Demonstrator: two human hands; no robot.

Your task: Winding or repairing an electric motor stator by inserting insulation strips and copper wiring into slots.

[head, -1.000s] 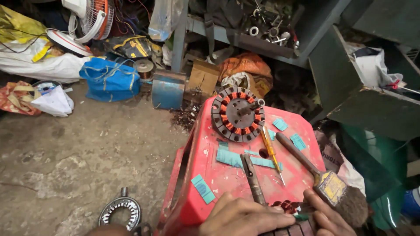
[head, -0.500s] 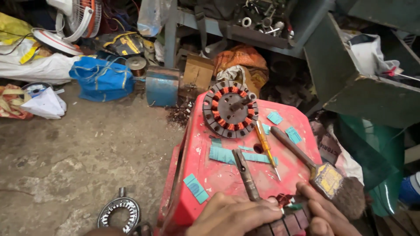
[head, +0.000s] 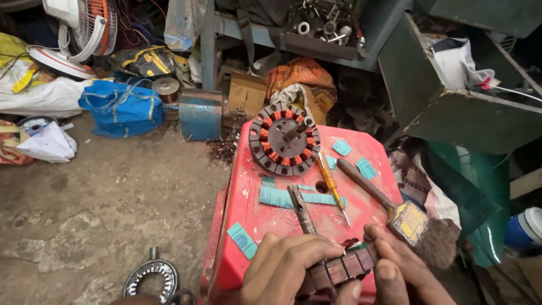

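The fingers (head: pixel 293 248) of the left hand (head: pixel 282 268) curl over the top of a slotted stator core (head: pixel 339 271), a dark reddish-brown ring of stacked metal teeth held at the near edge of the red plastic stool (head: pixel 248 209). The right hand (head: pixel 403 268) closes on its other end, fingertips pressed to the teeth, so both hands grip it.

The core looks heavy for its size, rigid and hard-edged; it should not flex, but the tooth edges may bite and any windings would be fragile. The outer rim between the teeth seems the safest hold.

Just beyond the fingers lie a metal punch (head: pixel 302 210), a yellow-handled screwdriver (head: pixel 330 181) and a worn paintbrush (head: pixel 406 217). Teal insulation paper strips (head: pixel 282 197) are scattered about. A wound stator with orange coils (head: pixel 284 138) sits at the far edge.
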